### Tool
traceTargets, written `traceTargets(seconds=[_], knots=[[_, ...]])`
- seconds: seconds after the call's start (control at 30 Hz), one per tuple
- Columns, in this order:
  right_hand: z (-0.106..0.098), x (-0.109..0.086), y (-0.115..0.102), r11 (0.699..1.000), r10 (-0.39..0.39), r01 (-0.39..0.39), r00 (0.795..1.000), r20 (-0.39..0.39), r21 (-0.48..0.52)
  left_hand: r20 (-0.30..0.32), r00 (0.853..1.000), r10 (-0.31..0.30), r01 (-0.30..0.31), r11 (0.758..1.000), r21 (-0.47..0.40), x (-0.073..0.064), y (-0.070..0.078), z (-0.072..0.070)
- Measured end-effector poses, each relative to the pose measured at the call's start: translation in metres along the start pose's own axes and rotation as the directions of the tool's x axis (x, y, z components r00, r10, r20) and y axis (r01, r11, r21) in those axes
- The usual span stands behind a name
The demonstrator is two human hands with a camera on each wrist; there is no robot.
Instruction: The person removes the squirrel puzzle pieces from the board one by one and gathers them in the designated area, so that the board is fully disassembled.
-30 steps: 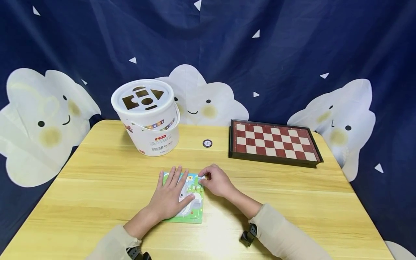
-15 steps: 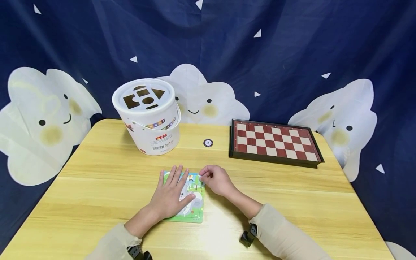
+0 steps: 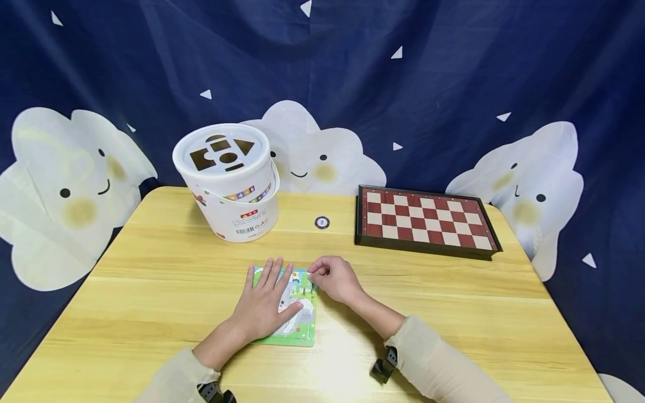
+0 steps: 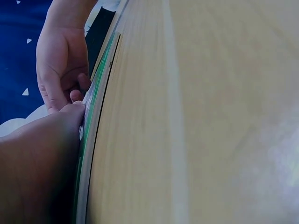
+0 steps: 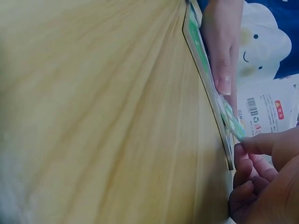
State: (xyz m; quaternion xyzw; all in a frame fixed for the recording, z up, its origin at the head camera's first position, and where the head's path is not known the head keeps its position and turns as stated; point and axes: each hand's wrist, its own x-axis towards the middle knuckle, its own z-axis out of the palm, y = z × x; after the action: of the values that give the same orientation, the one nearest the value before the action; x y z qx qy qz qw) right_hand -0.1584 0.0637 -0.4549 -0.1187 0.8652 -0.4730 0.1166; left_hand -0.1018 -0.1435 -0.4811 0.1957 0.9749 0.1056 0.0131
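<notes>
A jigsaw puzzle board (image 3: 301,327) with a green border and a cartoon animal picture lies flat on the table. My left hand (image 3: 265,309) rests on its left part, fingers spread, covering much of the picture. At the upper right corner, my right hand (image 3: 339,278) pinches a puzzle piece (image 5: 235,125) between thumb and fingertips. In the right wrist view that green piece stands tilted, its near edge raised above the board. The left wrist view shows the board's green edge (image 4: 96,100) beside the left thumb.
A white bucket (image 3: 237,215) with shape holes in its lid stands at the back left. Behind the board lies a small round chip (image 3: 322,223). A red and white chessboard (image 3: 425,221) sits at the back right. A navy cloud-print curtain (image 3: 353,73) hangs behind the table (image 3: 453,313).
My right fingertips have shifted very slightly at the corner of the board, still pinching the piece. My left hand has stayed in place.
</notes>
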Motion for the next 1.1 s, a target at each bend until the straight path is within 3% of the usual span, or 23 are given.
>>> traceTargets(seconds=[0.2,0.37,0.63,0.8,1.1], knots=[[-0.0012,0.0009,-0.0017,0.997,0.058,-0.058,0.998,0.009,0.051,0.028,0.999,-0.016,0.015,1.000,0.013,0.0007,0.0005,-0.0005],[-0.0017,0.0014,-0.0032,0.991,0.097,-0.099,0.995,0.018,0.093,0.013,1.000,-0.016,0.015,1.000,0.008,0.0005,0.0003,0.0009],[-0.0019,0.0007,-0.0052,0.981,0.121,-0.123,0.992,0.022,0.152,0.031,0.999,-0.025,0.025,1.000,0.002,0.0005,0.0028,-0.0033],[-0.0015,-0.0006,-0.0074,0.978,0.139,-0.140,0.990,0.015,0.153,-0.002,1.000,-0.021,0.021,1.000,-0.004,-0.0001,0.0032,-0.0026],[0.0005,-0.0025,-0.0086,0.972,0.164,-0.159,0.986,-0.016,0.175,0.042,0.999,-0.035,0.034,0.999,0.019,0.0013,0.0028,-0.0028]])
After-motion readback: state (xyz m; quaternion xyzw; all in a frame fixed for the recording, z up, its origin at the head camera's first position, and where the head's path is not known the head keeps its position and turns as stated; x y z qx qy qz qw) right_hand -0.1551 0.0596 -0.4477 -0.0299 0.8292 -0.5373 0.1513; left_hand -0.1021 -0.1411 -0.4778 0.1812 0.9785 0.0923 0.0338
